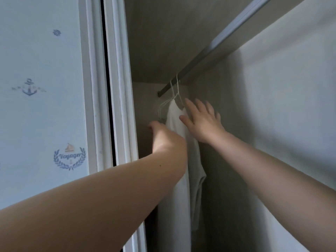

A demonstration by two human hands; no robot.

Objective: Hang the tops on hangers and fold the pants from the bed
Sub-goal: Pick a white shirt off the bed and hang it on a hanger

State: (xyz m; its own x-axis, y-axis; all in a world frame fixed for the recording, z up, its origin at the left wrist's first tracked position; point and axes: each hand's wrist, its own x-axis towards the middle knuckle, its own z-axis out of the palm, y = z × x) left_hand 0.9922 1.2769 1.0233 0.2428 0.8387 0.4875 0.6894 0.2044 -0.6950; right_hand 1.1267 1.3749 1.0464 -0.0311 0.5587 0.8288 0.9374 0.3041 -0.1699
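head view, white top (177,161) hangs vertically, right hand (203,120) at collar

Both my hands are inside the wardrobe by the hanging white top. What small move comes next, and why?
Probably lift the empty hanger off the rail with the left hand: the white top already hangs there, and the right hand is open beside it.

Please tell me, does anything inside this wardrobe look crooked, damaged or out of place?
Nothing stands out. The white top hangs straight from a white hanger on the rail, with another hanger beside it. The left hand and the right hand reach to it. Only its sleeve is a little bunched.
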